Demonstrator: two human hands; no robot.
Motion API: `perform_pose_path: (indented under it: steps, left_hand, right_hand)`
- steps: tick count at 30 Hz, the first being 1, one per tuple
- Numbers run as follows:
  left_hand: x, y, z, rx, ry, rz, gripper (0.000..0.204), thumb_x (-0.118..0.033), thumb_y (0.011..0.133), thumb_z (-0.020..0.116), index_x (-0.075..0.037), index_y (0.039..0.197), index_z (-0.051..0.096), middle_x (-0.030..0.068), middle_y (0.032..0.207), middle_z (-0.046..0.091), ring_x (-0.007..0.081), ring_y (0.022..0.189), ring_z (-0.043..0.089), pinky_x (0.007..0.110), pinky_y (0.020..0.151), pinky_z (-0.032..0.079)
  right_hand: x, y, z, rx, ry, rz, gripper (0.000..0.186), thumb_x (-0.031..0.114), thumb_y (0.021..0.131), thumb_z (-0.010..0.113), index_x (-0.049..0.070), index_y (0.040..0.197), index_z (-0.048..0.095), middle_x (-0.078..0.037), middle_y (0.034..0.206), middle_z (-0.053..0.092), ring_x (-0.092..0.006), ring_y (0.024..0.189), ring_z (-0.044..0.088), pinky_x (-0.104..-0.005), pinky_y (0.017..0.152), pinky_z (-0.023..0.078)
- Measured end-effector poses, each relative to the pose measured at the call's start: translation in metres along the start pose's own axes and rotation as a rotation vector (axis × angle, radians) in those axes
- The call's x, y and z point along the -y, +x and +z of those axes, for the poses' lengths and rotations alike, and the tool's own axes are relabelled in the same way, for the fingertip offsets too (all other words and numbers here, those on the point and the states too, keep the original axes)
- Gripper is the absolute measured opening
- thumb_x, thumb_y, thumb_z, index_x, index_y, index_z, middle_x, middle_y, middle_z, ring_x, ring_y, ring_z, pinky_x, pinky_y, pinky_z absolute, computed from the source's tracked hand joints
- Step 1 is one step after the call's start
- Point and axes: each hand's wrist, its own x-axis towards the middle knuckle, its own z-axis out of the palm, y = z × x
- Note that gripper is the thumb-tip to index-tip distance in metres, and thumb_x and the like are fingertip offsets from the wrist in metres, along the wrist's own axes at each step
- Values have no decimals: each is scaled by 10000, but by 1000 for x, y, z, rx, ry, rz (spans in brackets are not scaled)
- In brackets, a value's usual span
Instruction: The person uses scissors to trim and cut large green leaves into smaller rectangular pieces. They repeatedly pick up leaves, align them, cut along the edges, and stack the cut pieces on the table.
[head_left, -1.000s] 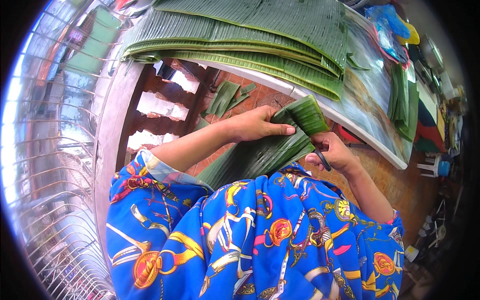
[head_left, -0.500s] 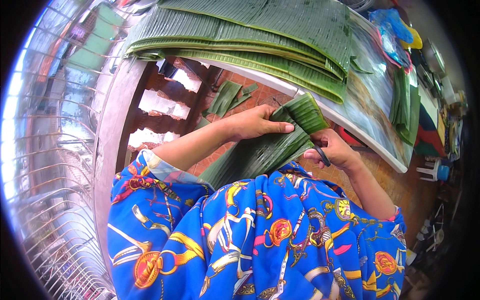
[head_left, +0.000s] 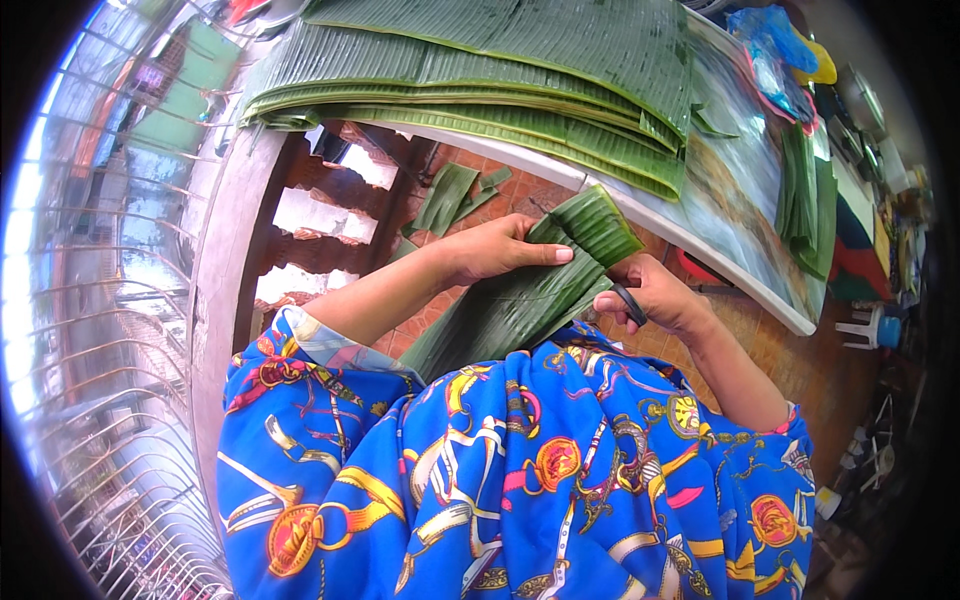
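My left hand [head_left: 505,250] is closed on a long green banana leaf [head_left: 478,325], thumb lying across it, with the leaf's upper part standing out above the fingers as a narrower folded section. Just right of it, my right hand [head_left: 655,295] holds scissors by their dark handle [head_left: 628,305]; the blades are mostly hidden behind the leaf, where I cannot tell whether they are apart. The leaf's lower part runs down-left toward my blue patterned clothing [head_left: 505,460].
A stack of banana leaves [head_left: 470,55] lies on the marble-patterned table [head_left: 735,220] ahead, with more leaves [head_left: 805,210] and plastic bags [head_left: 770,60] at its right. Leaf pieces [head_left: 445,195] lie on the tiled floor. A metal grille [head_left: 100,330] and white stool [head_left: 870,330] flank me.
Both hands, the leaf and the scissors have shifted slightly left, the right hand also a little upward. The grips look the same.
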Motion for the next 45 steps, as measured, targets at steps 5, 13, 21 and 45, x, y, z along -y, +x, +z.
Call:
perform_pose_path:
  steps: [5, 13, 21, 45]
  left_hand:
    - [4, 3, 0, 38, -35, -46, 421, -345, 915, 667, -27, 1186, 619, 40, 1027, 700, 89, 863, 663, 249, 788, 527]
    - [17, 10, -3, 54, -62, -105, 460, -377, 897, 682, -17, 1175, 618, 53, 1016, 700, 99, 852, 668, 249, 777, 531]
    - [21, 13, -6, 75, -95, -119, 473, -375, 887, 694, -15, 1182, 610, 65, 1038, 694, 109, 887, 666, 265, 821, 527]
    - [17, 10, -2, 51, -53, -79, 482, -404, 874, 706, -4, 1132, 634, 65, 975, 703, 111, 806, 673, 265, 732, 538]
  right_hand:
    - [-10, 0, 1, 5, 78, 43, 446, 399, 765, 807, 56, 995, 638, 10, 693, 559, -51, 487, 529, -193, 413, 441]
    - [-29, 3, 3, -13, 152, 92, 471, 417, 767, 805, 52, 1016, 644, 15, 689, 554, -50, 479, 536, -195, 415, 457]
    - [-34, 5, 2, -8, 161, 135, 463, 407, 778, 796, 45, 1023, 641, 13, 681, 551, -50, 482, 538, -188, 414, 455]
    - [-24, 6, 3, -40, 106, 76, 470, 380, 730, 835, 48, 998, 639, 18, 700, 551, -47, 512, 527, -192, 409, 439]
